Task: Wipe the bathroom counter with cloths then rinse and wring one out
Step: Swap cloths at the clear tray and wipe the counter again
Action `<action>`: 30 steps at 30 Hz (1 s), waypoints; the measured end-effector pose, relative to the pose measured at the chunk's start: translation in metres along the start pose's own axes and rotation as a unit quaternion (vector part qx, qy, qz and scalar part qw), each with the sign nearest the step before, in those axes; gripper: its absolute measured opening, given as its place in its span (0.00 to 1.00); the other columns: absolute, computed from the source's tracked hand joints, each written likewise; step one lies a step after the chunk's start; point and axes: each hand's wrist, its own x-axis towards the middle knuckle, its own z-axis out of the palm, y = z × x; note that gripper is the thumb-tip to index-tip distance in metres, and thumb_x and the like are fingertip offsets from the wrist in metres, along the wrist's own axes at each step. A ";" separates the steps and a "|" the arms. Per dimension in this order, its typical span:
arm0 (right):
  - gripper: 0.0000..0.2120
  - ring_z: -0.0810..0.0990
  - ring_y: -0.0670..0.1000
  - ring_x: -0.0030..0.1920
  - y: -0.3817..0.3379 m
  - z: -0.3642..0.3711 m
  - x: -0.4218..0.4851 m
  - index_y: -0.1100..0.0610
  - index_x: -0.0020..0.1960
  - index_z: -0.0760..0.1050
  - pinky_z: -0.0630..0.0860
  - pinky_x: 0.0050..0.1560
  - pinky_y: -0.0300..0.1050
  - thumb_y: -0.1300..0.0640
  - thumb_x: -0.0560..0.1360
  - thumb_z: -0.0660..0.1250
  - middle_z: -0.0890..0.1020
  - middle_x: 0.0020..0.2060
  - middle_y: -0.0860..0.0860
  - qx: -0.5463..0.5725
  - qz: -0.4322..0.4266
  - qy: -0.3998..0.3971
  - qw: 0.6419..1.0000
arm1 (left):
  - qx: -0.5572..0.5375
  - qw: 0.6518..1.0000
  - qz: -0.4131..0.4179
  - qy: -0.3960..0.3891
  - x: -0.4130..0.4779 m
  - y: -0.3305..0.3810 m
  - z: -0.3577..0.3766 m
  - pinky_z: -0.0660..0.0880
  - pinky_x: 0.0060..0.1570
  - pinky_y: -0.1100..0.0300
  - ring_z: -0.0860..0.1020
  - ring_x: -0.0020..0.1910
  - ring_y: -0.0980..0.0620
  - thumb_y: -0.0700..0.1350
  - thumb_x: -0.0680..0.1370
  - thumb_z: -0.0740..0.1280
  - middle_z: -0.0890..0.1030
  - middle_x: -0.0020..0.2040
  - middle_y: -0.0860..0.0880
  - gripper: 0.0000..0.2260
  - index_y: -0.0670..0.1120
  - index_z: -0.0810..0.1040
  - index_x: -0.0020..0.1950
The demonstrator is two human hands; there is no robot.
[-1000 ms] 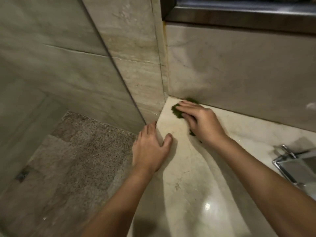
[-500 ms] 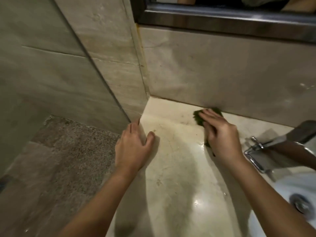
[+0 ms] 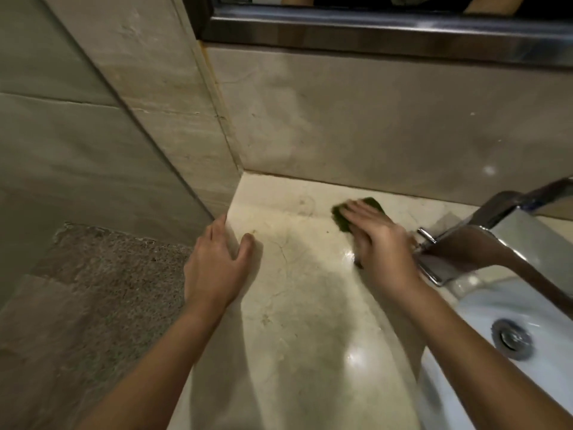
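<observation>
So the right hand [image 3: 379, 240] was pressed flat on a dark green cloth [image 3: 342, 217], fingers stretched out over it rather than curled around it, pinning it to the marble counter [image 3: 297, 305]. The cloth sat near the back wall, just left of the chrome faucet [image 3: 483, 231], and most of it was hidden under the palm (only the far edge and a small bit by the wrist stuck out). The left hand [image 3: 217, 268] held nothing; it was spread loose on the counter's left edge, thumb on top and fingers over the side. The white sink [image 3: 483, 318] with its metal drain [image 3: 511, 338] was off to the right. A metal-framed mirror [image 3: 372, 29] ran along the top, and speckled floor [image 3: 102, 290] showed down on the left.
</observation>
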 end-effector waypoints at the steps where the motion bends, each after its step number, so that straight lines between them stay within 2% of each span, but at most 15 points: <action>1: 0.18 0.75 0.54 0.61 -0.014 0.014 0.003 0.64 0.59 0.76 0.65 0.66 0.45 0.72 0.71 0.63 0.79 0.57 0.57 0.006 0.003 0.012 1.000 | -0.001 1.000 0.001 0.001 0.000 -0.001 0.001 0.69 0.59 0.50 0.71 0.63 0.46 0.62 0.74 0.54 0.73 0.65 0.46 0.30 0.48 0.63 0.71; 3: 0.17 0.74 0.50 0.60 -0.041 0.037 -0.024 0.65 0.62 0.73 0.64 0.66 0.45 0.68 0.74 0.59 0.78 0.57 0.53 0.056 -0.014 -0.018 0.998 | -0.003 1.000 0.005 0.004 -0.001 -0.002 0.002 0.69 0.58 0.49 0.71 0.62 0.45 0.61 0.74 0.55 0.73 0.64 0.46 0.29 0.48 0.64 0.71; 4: 0.19 0.72 0.47 0.62 -0.047 0.039 -0.046 0.63 0.63 0.73 0.63 0.67 0.45 0.68 0.74 0.58 0.77 0.59 0.51 0.035 -0.058 -0.041 0.997 | -0.003 1.000 0.007 0.004 -0.002 -0.002 0.002 0.69 0.58 0.49 0.72 0.62 0.45 0.61 0.75 0.55 0.73 0.64 0.46 0.29 0.48 0.64 0.71; 6: 0.20 0.69 0.45 0.65 -0.045 0.021 -0.080 0.59 0.62 0.75 0.62 0.68 0.43 0.69 0.71 0.63 0.75 0.62 0.49 0.001 -0.112 -0.075 0.991 | -0.011 1.000 0.009 0.003 -0.001 -0.003 0.001 0.70 0.58 0.47 0.72 0.61 0.45 0.60 0.76 0.57 0.74 0.63 0.46 0.27 0.48 0.65 0.70; 9: 0.18 0.70 0.47 0.65 -0.017 -0.007 -0.068 0.59 0.61 0.76 0.64 0.67 0.44 0.66 0.73 0.60 0.76 0.61 0.51 0.002 -0.075 -0.058 0.995 | -0.034 0.999 0.008 0.009 0.004 -0.003 0.001 0.72 0.56 0.48 0.74 0.59 0.45 0.59 0.74 0.58 0.75 0.59 0.46 0.26 0.47 0.68 0.67; 11: 0.18 0.72 0.52 0.65 -0.011 -0.006 -0.038 0.60 0.60 0.77 0.65 0.66 0.46 0.71 0.73 0.61 0.77 0.60 0.54 -0.014 -0.027 -0.020 0.999 | -0.033 0.999 0.009 0.011 0.004 -0.003 0.002 0.72 0.57 0.48 0.73 0.59 0.45 0.59 0.74 0.58 0.75 0.59 0.46 0.26 0.46 0.68 0.67; 13: 0.18 0.73 0.54 0.64 -0.020 0.007 -0.027 0.61 0.59 0.78 0.66 0.66 0.48 0.72 0.72 0.63 0.78 0.60 0.55 -0.011 -0.010 -0.018 1.000 | -0.025 1.000 0.009 0.014 0.003 -0.004 0.003 0.72 0.56 0.47 0.73 0.58 0.45 0.59 0.75 0.59 0.75 0.59 0.47 0.24 0.47 0.68 0.66; 15: 0.14 0.73 0.52 0.63 -0.031 0.011 -0.049 0.61 0.58 0.78 0.67 0.66 0.46 0.65 0.74 0.62 0.79 0.59 0.55 -0.006 -0.067 -0.056 0.996 | -0.016 1.000 0.011 0.012 0.001 -0.006 0.003 0.72 0.56 0.47 0.73 0.58 0.46 0.57 0.77 0.60 0.75 0.59 0.47 0.22 0.47 0.68 0.67; 17: 0.15 0.72 0.48 0.64 -0.032 -0.003 -0.082 0.60 0.59 0.78 0.64 0.67 0.42 0.57 0.77 0.58 0.78 0.59 0.53 0.010 -0.115 -0.110 0.987 | -0.015 1.000 0.012 0.011 0.001 -0.007 0.002 0.73 0.56 0.47 0.73 0.58 0.47 0.59 0.77 0.59 0.75 0.59 0.48 0.23 0.48 0.68 0.67; 18: 0.15 0.71 0.46 0.65 -0.026 -0.014 -0.091 0.59 0.59 0.78 0.64 0.68 0.41 0.56 0.78 0.57 0.77 0.60 0.51 0.013 -0.120 -0.120 0.985 | -0.015 1.000 0.013 0.012 0.001 -0.007 0.002 0.73 0.56 0.46 0.74 0.58 0.47 0.60 0.76 0.58 0.76 0.59 0.48 0.24 0.48 0.68 0.67; 21: 0.16 0.72 0.48 0.65 0.001 -0.033 -0.074 0.57 0.61 0.77 0.65 0.68 0.43 0.66 0.75 0.62 0.77 0.61 0.51 -0.019 -0.083 -0.081 0.993 | -0.011 1.000 0.022 0.016 0.002 -0.008 0.003 0.73 0.55 0.46 0.74 0.57 0.46 0.59 0.76 0.58 0.76 0.58 0.47 0.24 0.47 0.68 0.67; 23: 0.17 0.73 0.50 0.64 0.001 -0.022 -0.052 0.58 0.60 0.77 0.65 0.68 0.43 0.69 0.73 0.64 0.78 0.60 0.52 -0.024 -0.043 -0.038 0.998 | -0.003 0.999 0.028 0.027 0.003 -0.007 0.004 0.73 0.55 0.48 0.74 0.58 0.45 0.56 0.77 0.60 0.76 0.59 0.46 0.22 0.45 0.68 0.67; 25: 0.13 0.75 0.52 0.61 -0.022 -0.008 -0.054 0.61 0.57 0.79 0.64 0.66 0.39 0.65 0.75 0.61 0.80 0.57 0.55 -0.012 -0.055 -0.030 0.998 | 0.020 0.998 0.041 0.043 0.001 -0.008 0.005 0.71 0.53 0.49 0.74 0.58 0.43 0.56 0.77 0.60 0.76 0.59 0.44 0.23 0.43 0.68 0.67; 28: 0.19 0.74 0.49 0.60 -0.040 -0.008 -0.101 0.62 0.56 0.79 0.61 0.66 0.36 0.53 0.79 0.55 0.81 0.55 0.56 0.033 -0.129 -0.122 0.983 | 0.084 0.992 0.051 0.075 0.000 -0.009 0.005 0.69 0.53 0.48 0.73 0.59 0.42 0.60 0.74 0.55 0.75 0.62 0.43 0.28 0.43 0.68 0.68; 30: 0.16 0.72 0.46 0.64 -0.024 -0.029 -0.116 0.59 0.58 0.78 0.62 0.68 0.38 0.54 0.78 0.56 0.78 0.59 0.53 0.037 -0.126 -0.140 0.981 | 0.105 0.988 0.070 0.094 -0.004 -0.005 0.001 0.68 0.55 0.48 0.72 0.61 0.43 0.60 0.74 0.54 0.74 0.64 0.44 0.29 0.44 0.68 0.68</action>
